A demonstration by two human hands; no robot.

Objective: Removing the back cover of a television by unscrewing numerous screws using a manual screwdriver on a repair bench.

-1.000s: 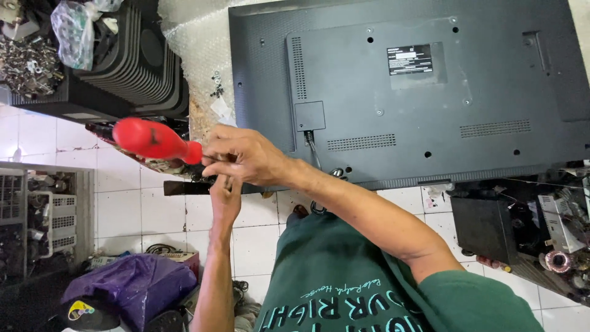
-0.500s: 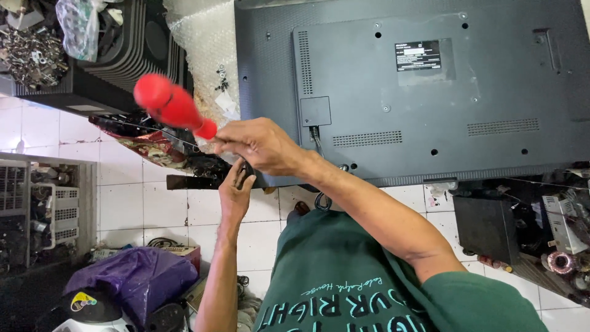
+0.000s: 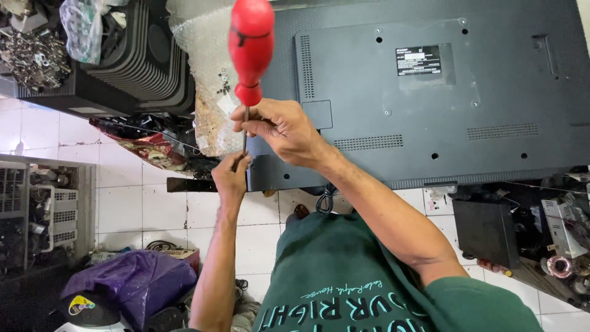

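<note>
A screwdriver with a red handle [image 3: 251, 43] and a thin metal shaft stands almost upright over the lower left corner of a large dark grey flat television [image 3: 430, 104] that lies back side up. My right hand [image 3: 284, 130] grips the shaft just under the red handle. My left hand [image 3: 230, 175] is below it, fingers pinched around the shaft's lower end at the television's edge. The tip itself is hidden by my fingers.
A sheet of bubble wrap [image 3: 203, 80] lies beside the television. A black ribbed casing [image 3: 123, 55] and a heap of metal parts [image 3: 37, 55] sit at upper left. White baskets [image 3: 49, 209], a purple bag [image 3: 129, 283], a black box [image 3: 485, 230] and electronic parts [image 3: 565, 252] lie on the white tiled floor.
The screwdriver has swung from lying sideways with its handle to the left to standing nearly upright. My left hand has closed on the shaft's lower end.
</note>
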